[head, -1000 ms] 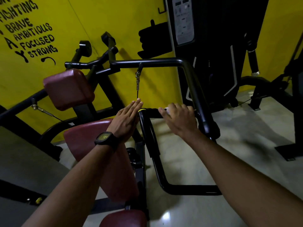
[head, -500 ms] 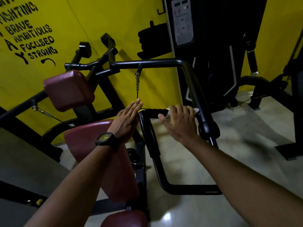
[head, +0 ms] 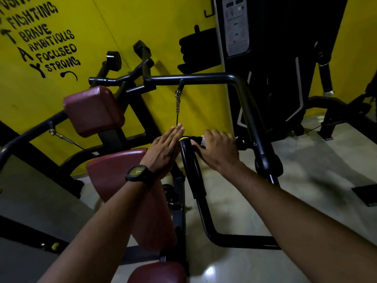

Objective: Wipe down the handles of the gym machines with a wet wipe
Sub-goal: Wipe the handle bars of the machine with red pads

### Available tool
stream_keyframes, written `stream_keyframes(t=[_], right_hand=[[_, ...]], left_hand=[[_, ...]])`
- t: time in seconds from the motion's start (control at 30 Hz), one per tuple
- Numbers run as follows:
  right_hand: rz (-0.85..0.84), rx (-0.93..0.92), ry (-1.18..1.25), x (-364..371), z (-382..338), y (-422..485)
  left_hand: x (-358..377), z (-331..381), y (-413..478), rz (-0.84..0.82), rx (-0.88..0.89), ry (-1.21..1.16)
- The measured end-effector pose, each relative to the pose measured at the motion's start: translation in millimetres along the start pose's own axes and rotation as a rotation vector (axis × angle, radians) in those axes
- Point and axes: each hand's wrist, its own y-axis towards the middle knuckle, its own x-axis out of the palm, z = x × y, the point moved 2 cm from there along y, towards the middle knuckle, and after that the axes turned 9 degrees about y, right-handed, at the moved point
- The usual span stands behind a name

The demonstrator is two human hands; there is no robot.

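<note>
Well, a yellow wall [head: 91,21] with black painted words is filling the upper left of the frame, and a tall black weight tower [head: 285,48] is standing against it at the upper right. A black tubular frame [head: 204,77] is running across the middle and bending down the right of centre. Two maroon pads are sitting left of centre, a smaller upper pad [head: 91,111] and below it a long seat pad [head: 122,176].

Both bare forearms are reaching in from the bottom edge. The right hand [head: 218,152] is lying at the centre of the frame, its fingers curling over the short black handle [head: 194,138] and pressing the wet wipe [head: 204,142] around it. The left hand [head: 163,148] is lying flat just left of the handle's yellow-ringed bend, fingers straight and pressed together, holding nothing; whether it is touching the bar I cannot tell. A black watch [head: 138,173] is sitting on the left wrist. Only small white edges of the wet wipe are showing at either side of the right hand's fingers.
</note>
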Motion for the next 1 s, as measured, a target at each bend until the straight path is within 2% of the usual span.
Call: stream_keyframes(t=[0.17,0.27,0.3,0.4,0.43,0.53,0.57,0.63,0.77,0.9,1.0], right_hand=[[0.082,-0.104,-0.104,9,-12,-1],[-0.145,-0.144,-0.003,-4,-11,21],[-0.158,-0.16,0.001,-3,-10,20],[-0.018,-0.205,-0.074,-2,-16,0],[-0.038,-0.208,-0.041,-4,-17,4],[-0.287,-0.184,0.035,-5,-17,32],[-0.293,-0.202,0.035,-4,-17,32],[-0.162,-0.265,-0.035,1,-13,12],[-0.055,-0.258,-0.115,11,2,-18],[-0.038,-0.26,-0.19,19,-2,-42],[-0.038,-0.261,-0.16,14,4,-33]], left_hand=[[3,-3,1,-0.012,0.006,0.017],[3,-3,1,-0.015,0.016,0.016],[3,-2,1,-0.013,0.02,0.014],[6,-5,1,-0.001,0.026,0.006],[7,-5,1,0.001,0.024,0.004],[7,-5,2,0.01,0.029,-0.007],[6,-5,1,0.007,0.028,-0.006],[6,-5,1,0.003,0.027,0.004],[7,-4,1,0.001,0.013,-0.011],[5,-4,0,-0.014,0.0,0.003],[3,-4,1,-0.023,0.003,0.004]])
